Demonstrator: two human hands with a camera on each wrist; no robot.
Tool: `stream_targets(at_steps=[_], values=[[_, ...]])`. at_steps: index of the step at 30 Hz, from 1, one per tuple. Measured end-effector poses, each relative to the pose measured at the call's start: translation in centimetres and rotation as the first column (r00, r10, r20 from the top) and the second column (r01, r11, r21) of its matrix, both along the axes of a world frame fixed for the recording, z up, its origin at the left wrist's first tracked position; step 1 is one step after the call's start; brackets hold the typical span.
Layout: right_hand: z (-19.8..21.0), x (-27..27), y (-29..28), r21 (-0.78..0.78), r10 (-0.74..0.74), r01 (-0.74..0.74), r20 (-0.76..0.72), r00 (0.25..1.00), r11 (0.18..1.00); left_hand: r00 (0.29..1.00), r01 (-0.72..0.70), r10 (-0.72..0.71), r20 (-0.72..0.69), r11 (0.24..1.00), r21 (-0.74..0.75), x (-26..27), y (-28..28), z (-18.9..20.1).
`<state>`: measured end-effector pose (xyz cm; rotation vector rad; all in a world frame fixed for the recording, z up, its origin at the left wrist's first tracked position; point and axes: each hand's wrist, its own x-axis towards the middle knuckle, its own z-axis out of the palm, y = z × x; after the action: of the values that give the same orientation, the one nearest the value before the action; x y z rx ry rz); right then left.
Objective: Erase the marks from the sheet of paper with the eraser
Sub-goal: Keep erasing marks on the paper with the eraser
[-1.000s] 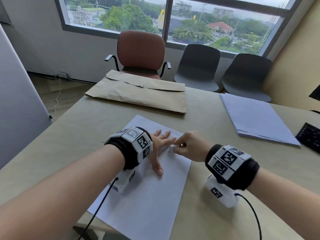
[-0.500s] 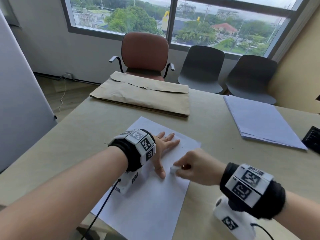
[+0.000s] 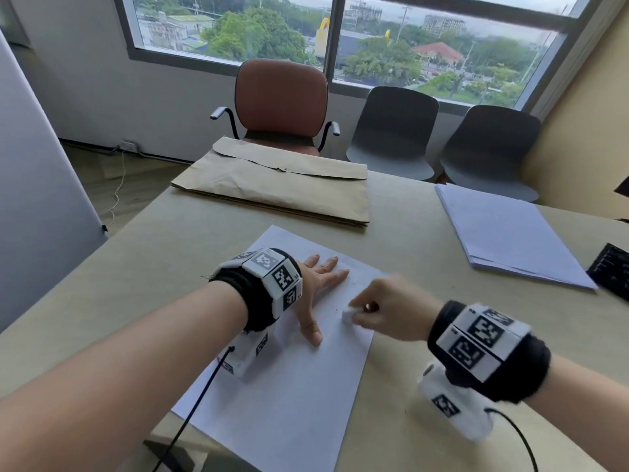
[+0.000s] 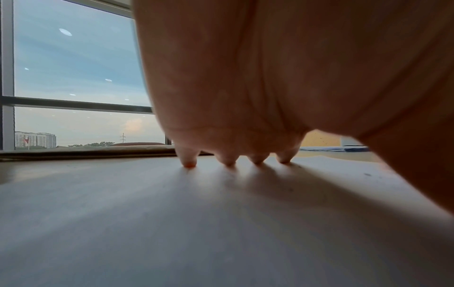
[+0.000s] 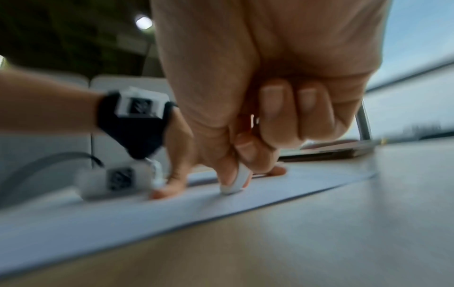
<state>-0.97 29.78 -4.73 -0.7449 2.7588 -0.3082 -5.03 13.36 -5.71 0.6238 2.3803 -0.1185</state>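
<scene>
A white sheet of paper (image 3: 289, 386) lies on the beige table (image 3: 136, 274) in front of me. My left hand (image 3: 321, 284) lies flat on its upper part, fingers spread and straight, their tips (image 4: 189, 163) pressing down. My right hand (image 3: 381, 311) pinches a small white eraser (image 3: 348, 314) between thumb and fingers. The eraser (image 5: 237, 182) touches the paper (image 5: 123, 211) just right of my left thumb. A few tiny dark specks lie on the sheet near the eraser. I cannot make out any marks.
A brown envelope (image 3: 282, 185) lies at the table's far side. A stack of white sheets (image 3: 510, 233) sits at the right, with a black keyboard (image 3: 612, 270) beyond it. Three chairs stand under the window. Cables hang from both wrist units.
My right hand has drawn the eraser down the sheet toward me, from beside the left fingertips to beside the left thumb. The left hand has stayed flat on the paper.
</scene>
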Motion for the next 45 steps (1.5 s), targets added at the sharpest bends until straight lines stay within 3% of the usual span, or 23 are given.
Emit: stream_targets(at_steps=[4, 8, 14, 18, 24, 26, 30, 35, 40, 45], values=[[-0.3, 0.5, -0.5, 0.042, -0.015, 0.018, -0.070, 0.997, 0.999, 1.000, -0.013, 0.013, -0.005, 1.000, 0.007, 0.2, 0.0, -0.1], [-0.3, 2.5, -0.6, 0.016, 0.063, -0.063, 0.044, 0.997, 0.998, 1.000, -0.002, 0.002, -0.009, 1.000, 0.006, 0.1, 0.0, -0.1], [-0.2, 0.1, 0.1, 0.001, -0.087, 0.088, -0.071, 0.994, 0.996, 1.000, -0.011, 0.011, -0.008, 1.000, 0.002, 0.2, 0.1, 0.0], [-0.8, 2.8, -0.2, -0.042, 0.030, -0.031, -0.002, 1.000, 0.999, 1.000, -0.006, 0.006, -0.008, 1.000, 0.000, 0.1, 0.1, -0.2], [-0.4, -0.4, 0.2, -0.058, -0.121, 0.120, -0.018, 0.992, 0.991, 1.000, -0.014, 0.014, -0.006, 1.000, 0.004, 0.2, 0.0, -0.1], [-0.6, 0.4, -0.1, -0.070, -0.094, 0.092, -0.021, 0.995, 0.993, 1.000, -0.013, 0.013, -0.014, 1.000, 0.001, 0.2, 0.0, -0.1], [-0.1, 2.7, -0.3, -0.082, 0.018, -0.009, 0.112, 0.994, 0.997, 1.000, -0.004, 0.004, -0.024, 1.000, -0.003, 0.2, 0.1, -0.2], [0.0, -0.8, 0.7, -0.074, -0.156, 0.158, 0.031, 0.987, 0.985, 1.000, -0.016, 0.016, -0.017, 1.000, 0.001, 0.2, 0.1, -0.2], [-0.5, 2.1, -0.1, -0.037, -0.003, 0.004, 0.048, 0.999, 0.999, 1.000, -0.021, 0.021, -0.018, 1.000, 0.013, 0.1, 0.0, -0.4], [-0.2, -0.5, 0.6, -0.084, -0.139, 0.139, 0.002, 0.990, 0.987, 1.000, -0.027, 0.027, -0.016, 1.000, 0.006, 0.4, 0.1, 0.0]])
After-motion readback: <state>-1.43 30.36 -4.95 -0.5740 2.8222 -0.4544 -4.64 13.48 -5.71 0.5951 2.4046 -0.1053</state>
